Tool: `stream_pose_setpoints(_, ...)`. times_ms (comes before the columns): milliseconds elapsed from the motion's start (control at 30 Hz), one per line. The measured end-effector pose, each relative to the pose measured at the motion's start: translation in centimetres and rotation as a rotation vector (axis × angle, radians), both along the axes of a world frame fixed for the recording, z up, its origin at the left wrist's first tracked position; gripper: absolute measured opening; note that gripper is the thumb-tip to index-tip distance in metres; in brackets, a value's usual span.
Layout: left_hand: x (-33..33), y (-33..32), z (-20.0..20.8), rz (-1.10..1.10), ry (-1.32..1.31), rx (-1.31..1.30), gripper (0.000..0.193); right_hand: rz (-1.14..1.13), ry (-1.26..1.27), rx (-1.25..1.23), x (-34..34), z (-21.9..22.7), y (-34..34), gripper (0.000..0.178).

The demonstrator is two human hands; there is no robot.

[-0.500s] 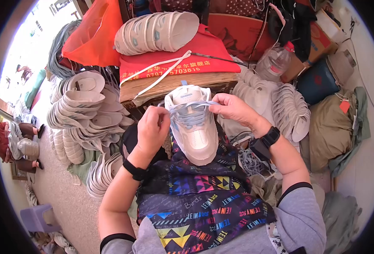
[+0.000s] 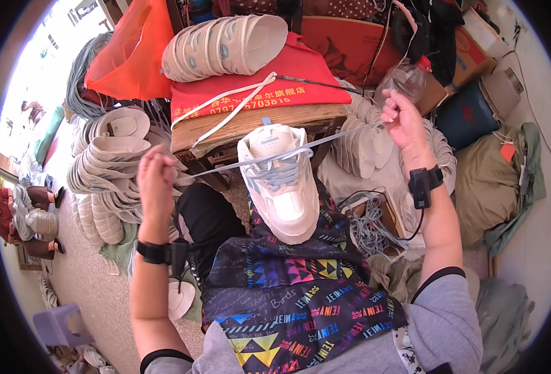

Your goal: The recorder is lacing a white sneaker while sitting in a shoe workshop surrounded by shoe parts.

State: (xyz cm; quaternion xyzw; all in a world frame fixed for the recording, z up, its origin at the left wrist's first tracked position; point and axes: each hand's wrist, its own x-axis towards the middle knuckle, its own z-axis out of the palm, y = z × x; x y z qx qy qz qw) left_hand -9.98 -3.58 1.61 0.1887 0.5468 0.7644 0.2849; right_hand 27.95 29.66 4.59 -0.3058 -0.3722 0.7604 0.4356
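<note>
A white and pale grey sneaker (image 2: 288, 215) rests on the dark patterned apron (image 2: 288, 268) over my lap, its toe toward me. Light blue-grey shoelace (image 2: 344, 132) runs through its eyelets, and both ends are stretched taut to either side. My right hand (image 2: 405, 121), raised at the right, pinches one end. Out to the left and lower, my left hand (image 2: 157, 184) is closed on the other end, slightly smeared by motion. Neither hand touches the sneaker.
Beyond the sneaker stands a wooden bench (image 2: 257, 121) with a red cloth (image 2: 313, 75), a white lace and a row of nested shoe uppers (image 2: 222, 47). More stacked uppers (image 2: 110, 162) lie at the left. A box of tangled grey laces (image 2: 375, 227) sits at the right.
My hands have moved from close beside the sneaker's tongue far out to both sides, right hand also upward. The lace ends are now drawn into a long taut line across the sneaker.
</note>
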Motion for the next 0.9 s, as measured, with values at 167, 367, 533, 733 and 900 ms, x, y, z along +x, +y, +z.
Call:
stream_pose_setpoints(167, -8.4, -3.2, 2.1, 0.225, 0.072, 0.176, 0.024, -0.254, 0.09, 0.104, 2.7, 2.2, 3.1, 0.02)
stream_pose_setpoints(367, -7.5, -2.4, 4.7, 0.302, 0.253, 0.159, 0.026, -0.434, 0.077, 0.177, 4.6, 3.6, 4.0, 0.017)
stream_pose_setpoints(533, 0.5, 1.2, 4.0, 0.058, 0.433, -0.158, 0.033, -0.211, -0.436, 0.421, 0.9, 2.2, -1.3, 0.011)
stream_pose_setpoints(733, 6.6, 3.8, -0.4, -0.288, 0.265, -0.104, 0.014, 0.36, -0.538, 0.46, -6.0, -2.5, -9.6, 0.017)
stream_pose_setpoints(900, 9.2, 4.5, -0.8, -0.356, 0.077, -0.182, 0.015, 0.458, -0.62, 0.562, -7.2, -4.0, -11.7, 0.014)
